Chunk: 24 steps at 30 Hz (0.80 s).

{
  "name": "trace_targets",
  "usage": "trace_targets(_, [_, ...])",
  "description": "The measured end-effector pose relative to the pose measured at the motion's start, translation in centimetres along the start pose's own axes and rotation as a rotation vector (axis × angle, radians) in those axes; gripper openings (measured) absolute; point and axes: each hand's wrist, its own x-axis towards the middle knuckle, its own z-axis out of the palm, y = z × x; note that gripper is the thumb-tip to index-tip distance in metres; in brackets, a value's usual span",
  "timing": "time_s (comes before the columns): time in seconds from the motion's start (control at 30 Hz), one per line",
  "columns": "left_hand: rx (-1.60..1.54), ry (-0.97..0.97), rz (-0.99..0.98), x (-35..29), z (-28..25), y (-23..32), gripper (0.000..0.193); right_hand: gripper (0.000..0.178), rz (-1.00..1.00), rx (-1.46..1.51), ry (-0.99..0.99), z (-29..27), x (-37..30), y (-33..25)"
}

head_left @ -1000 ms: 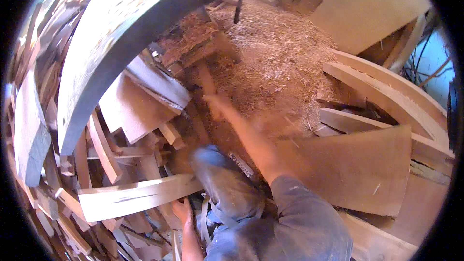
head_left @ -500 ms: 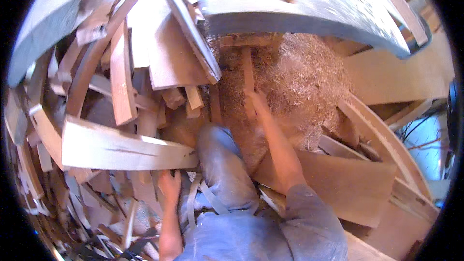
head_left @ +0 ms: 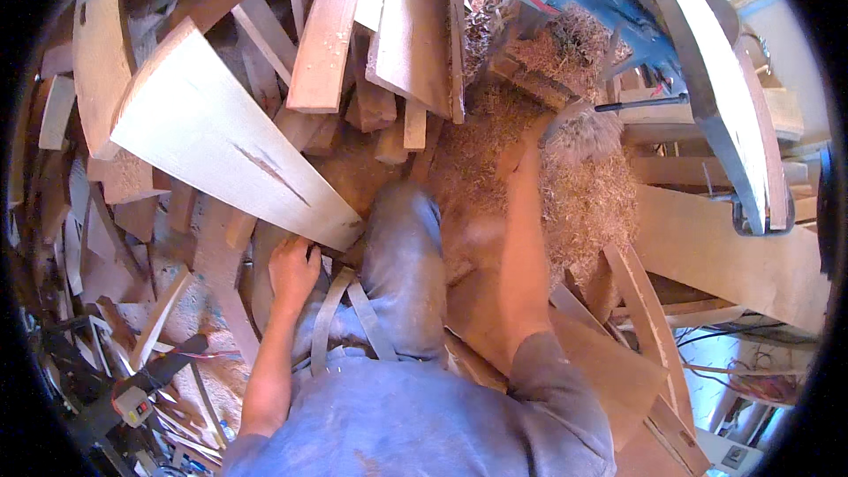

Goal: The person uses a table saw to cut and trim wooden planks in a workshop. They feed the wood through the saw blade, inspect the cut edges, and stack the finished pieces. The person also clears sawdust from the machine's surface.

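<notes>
A broad pale wooden board with a dark split lies slanting, its narrow end beside my right knee. My left hand is at its near edge, fingers bent against the wood and the tips partly hidden. My right arm stretches out over a heap of wood shavings. My right hand looks closed, its fingers smeared. Just past it is a greyish blur that I cannot make out, beside a rough block of wood among the shavings.
Loose offcuts pile up along the left and far side. A blue machine and a pale curved-looking tabletop stand at far right, with a black rod near my right hand. A brown panel lies beside my right arm.
The whole view has swung, bringing the tabletop to the right and the blue machine into sight. The wooden stick seen in my right hand no longer shows clearly. My left hand stays by the board.
</notes>
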Motion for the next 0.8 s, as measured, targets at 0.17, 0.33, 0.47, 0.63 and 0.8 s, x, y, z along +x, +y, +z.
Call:
trace_targets(0.17, [0.079,-0.02,-0.06,-0.9,-0.2,-0.8,0.016,0.033,0.263,-0.236,-0.052,2.4,-12.0,3.8])
trace_targets(0.33, [0.028,-0.033,-0.063,-1.1,-0.3,-0.9,0.017,0.036,0.456,-0.295,-0.062,2.2,-10.5,2.9])
trace_targets(0.47, [0.006,-0.057,-0.087,-0.3,-1.1,-0.2,0.017,0.037,0.19,-0.446,-0.01,0.1,-3.4,0.2])
trace_targets(0.63, [-0.021,-0.009,-0.091,0.2,-0.7,0.4,0.016,0.033,-0.031,-0.201,0.114,-1.4,-2.6,3.0])
trace_targets(0.8, [-0.034,0.01,-0.114,-1.1,-1.0,-1.1,0.017,0.036,0.2,-0.47,-0.027,4.2,-12.2,6.0])
